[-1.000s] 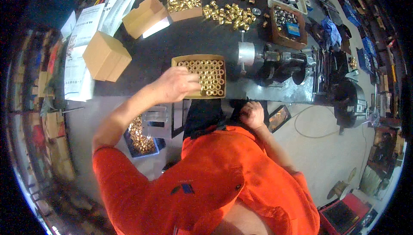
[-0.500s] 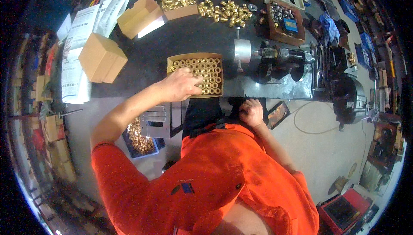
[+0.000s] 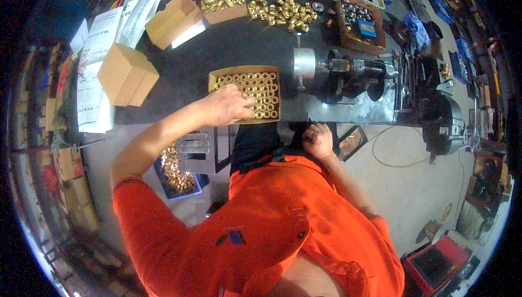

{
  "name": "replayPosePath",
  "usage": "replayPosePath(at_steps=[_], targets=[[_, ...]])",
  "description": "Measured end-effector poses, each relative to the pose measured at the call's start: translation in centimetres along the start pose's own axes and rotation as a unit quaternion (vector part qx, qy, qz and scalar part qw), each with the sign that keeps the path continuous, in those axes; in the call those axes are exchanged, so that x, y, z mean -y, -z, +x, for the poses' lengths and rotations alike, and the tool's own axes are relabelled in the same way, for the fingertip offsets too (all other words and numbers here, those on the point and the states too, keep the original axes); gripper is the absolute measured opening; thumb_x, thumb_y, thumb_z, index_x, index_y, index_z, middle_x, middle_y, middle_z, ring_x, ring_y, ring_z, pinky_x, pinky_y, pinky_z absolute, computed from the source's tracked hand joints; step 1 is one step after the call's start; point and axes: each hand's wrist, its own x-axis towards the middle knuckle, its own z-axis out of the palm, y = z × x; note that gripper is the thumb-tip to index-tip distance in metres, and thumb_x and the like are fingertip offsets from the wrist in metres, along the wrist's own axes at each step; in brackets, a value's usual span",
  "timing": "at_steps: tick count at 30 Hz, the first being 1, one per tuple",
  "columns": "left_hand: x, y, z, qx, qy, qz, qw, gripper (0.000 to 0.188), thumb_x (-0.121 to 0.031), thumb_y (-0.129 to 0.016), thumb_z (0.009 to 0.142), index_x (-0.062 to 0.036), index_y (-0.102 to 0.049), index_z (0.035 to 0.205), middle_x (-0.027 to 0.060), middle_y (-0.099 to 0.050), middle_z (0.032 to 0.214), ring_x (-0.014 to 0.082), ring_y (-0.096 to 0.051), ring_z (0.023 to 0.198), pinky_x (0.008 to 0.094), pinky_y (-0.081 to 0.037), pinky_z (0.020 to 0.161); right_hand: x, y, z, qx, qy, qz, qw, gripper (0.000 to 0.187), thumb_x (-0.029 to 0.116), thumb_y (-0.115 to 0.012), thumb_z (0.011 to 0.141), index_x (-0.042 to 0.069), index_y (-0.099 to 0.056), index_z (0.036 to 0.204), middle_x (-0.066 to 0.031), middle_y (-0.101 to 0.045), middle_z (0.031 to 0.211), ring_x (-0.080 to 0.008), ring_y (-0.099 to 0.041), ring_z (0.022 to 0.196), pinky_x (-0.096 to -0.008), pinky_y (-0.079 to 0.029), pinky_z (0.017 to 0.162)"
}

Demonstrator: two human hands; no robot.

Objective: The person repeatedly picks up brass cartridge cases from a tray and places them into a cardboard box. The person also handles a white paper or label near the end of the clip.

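Note:
An open cardboard box (image 3: pixel 244 69) at the front edge of the bench holds rows of brass ring-ended fittings (image 3: pixel 266 92), standing on end. My left hand (image 3: pixel 231 105) reaches over the box's left part with its fingers bent down among the fittings. Its fingertips are hidden, so what they pinch does not show. Below the bench edge, my right hand (image 3: pixel 318 140) rests on my dark-trousered thigh. Its fingers are curled in, and the palm is out of sight.
Loose brass fittings (image 3: pixel 283 13) lie behind, beside a filled carton (image 3: pixel 223 15). Two cardboard boxes (image 3: pixel 173 20) (image 3: pixel 128 75) stand left. On the right sits a metal geared fixture (image 3: pixel 348 73), with a parts box (image 3: pixel 360 41) behind. Below left, a blue bin (image 3: pixel 196 188) holds coppery pieces.
My left hand stays over the box, its knuckles only slightly shifted. The whole view has slid a little; my right hand keeps its place on my thigh.

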Motion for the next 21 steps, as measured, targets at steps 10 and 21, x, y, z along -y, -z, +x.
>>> replayPosePath(at_steps=[10,21], targets=[[0.1,0.7,0.5,0.012,-0.025,-0.009,1.0,0.015,-0.019,-0.064,0.07,-0.0138,-0.063,0.084,0.0037,-0.053,0.082,0.0246,-0.059,0.08,0.0413,-0.047,0.07,0.2,0.3,0.2,-0.006,0.007,-0.007,1.0,0.015,0.019,-0.07,0.057,0.013,-0.063,0.069,-0.0041,-0.057,0.077,-0.0259,-0.054,0.077,-0.0388,-0.043,0.07],[-0.1,1.2,1.3,0.002,-0.049,-0.011,0.999,0.012,-0.018,-0.06,0.071,-0.0082,-0.059,0.064,0.0064,-0.054,0.074,0.0239,-0.062,0.074,0.0396,-0.051,0.066,0.2,0.2,0.2,-0.001,0.001,-0.01,1.0,0.017,0.02,-0.071,0.057,0.012,-0.066,0.071,-0.0042,-0.058,0.079,-0.0259,-0.055,0.08,-0.0393,-0.044,0.072]])
